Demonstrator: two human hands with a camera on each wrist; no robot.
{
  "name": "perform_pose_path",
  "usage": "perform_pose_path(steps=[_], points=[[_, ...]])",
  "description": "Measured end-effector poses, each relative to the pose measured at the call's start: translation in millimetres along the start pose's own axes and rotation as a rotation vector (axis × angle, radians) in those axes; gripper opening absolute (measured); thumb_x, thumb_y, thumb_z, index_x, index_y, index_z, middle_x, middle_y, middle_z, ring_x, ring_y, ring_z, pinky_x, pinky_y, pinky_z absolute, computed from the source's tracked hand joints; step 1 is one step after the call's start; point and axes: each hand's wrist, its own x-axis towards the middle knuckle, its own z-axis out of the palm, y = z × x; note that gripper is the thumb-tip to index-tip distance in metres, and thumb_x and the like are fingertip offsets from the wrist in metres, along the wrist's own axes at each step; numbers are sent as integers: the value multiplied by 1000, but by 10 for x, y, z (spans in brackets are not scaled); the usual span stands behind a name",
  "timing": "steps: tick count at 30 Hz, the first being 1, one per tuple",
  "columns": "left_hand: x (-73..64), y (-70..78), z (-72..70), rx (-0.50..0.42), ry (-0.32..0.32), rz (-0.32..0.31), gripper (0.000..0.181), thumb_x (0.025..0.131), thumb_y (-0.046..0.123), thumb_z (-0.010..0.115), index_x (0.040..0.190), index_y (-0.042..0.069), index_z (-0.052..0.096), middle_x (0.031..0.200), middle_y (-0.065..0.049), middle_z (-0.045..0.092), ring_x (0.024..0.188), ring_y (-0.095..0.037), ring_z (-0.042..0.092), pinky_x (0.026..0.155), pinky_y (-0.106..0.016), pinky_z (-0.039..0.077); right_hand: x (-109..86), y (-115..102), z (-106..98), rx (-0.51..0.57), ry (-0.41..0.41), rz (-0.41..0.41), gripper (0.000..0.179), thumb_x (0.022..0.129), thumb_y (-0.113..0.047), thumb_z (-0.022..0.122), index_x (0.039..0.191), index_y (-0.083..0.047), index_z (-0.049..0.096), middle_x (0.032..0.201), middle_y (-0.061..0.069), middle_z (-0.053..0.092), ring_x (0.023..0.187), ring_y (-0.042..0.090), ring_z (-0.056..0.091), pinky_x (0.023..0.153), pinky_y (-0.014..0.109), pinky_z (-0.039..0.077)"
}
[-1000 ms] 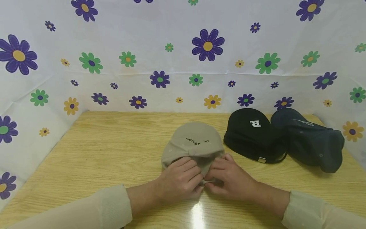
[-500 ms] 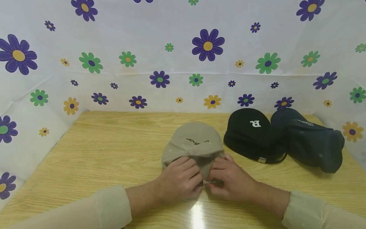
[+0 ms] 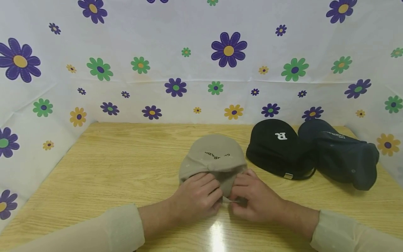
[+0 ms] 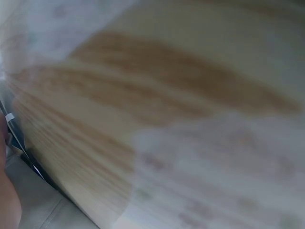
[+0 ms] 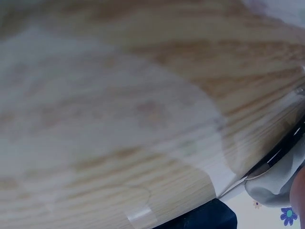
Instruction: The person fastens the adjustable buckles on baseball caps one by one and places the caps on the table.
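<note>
A beige cap [image 3: 217, 147] with dark lettering rests on the table in front of me, its opening turned towards me. My left hand [image 3: 199, 196] grips the near edge of the cap at the left of the opening, fingers curled. At the right of it, my right hand [image 3: 253, 197] pinches the same edge between thumb and fingers. A narrow light strap [image 3: 226, 200] shows in the small gap between the hands. Fingertips of the left hand are hidden behind its knuckles. Pale cap fabric [image 4: 38, 200] appears at the lower left of the left wrist view, and cap fabric [image 5: 274, 188] in the right wrist view.
To the right lies a black cap [image 3: 267, 150] with a white letter R and a metal buckle. A dark navy cap [image 3: 343, 161] leans against it at the table's right side. The wooden table [image 3: 126, 157] meets a flowered cloth [image 3: 201, 66] at the back and sides.
My right hand has shifted slightly to the right. The gap between the two hands has widened a little, showing more of the strap. The other caps have not moved.
</note>
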Motion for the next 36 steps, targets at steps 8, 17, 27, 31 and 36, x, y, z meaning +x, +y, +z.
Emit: perform_pose_path(steps=[8,17,27,31,36], points=[[-6,-4,-8,10,-2,8,7,83,20,64,83,13,64,88,1,66,87,-17,62,84,-30,51,3,0,-13,6,7,4,20,69,-10,74,73,-21,57,75,-12,52,74,4,47,79,27,32],[-16,-3,-13,54,-15,1,18,83,24,65,92,9,70,94,-2,69,92,-19,63,87,-31,51,6,1,-10,22,27,-10,22,70,-10,76,74,-21,58,73,-12,50,73,3,45,78,26,31],[-10,13,-14,137,-39,-24,19,80,26,62,84,10,69,87,0,67,85,-16,60,79,-27,50,-2,5,-2,29,25,-1,20,73,-11,76,74,-22,59,72,-11,51,73,4,46,80,26,32],[-11,5,-13,118,-33,-8,14,80,24,62,79,11,66,82,1,64,81,-16,59,75,-27,49,-8,6,0,32,19,5,19,73,-12,76,74,-21,58,72,-11,51,73,4,45,80,26,32],[-8,-12,-9,93,-2,2,14,81,20,58,78,11,67,80,1,64,80,-17,59,75,-28,49,-27,8,-6,17,-3,35,16,77,-19,77,80,-21,61,77,-12,54,77,4,47,81,26,32]])
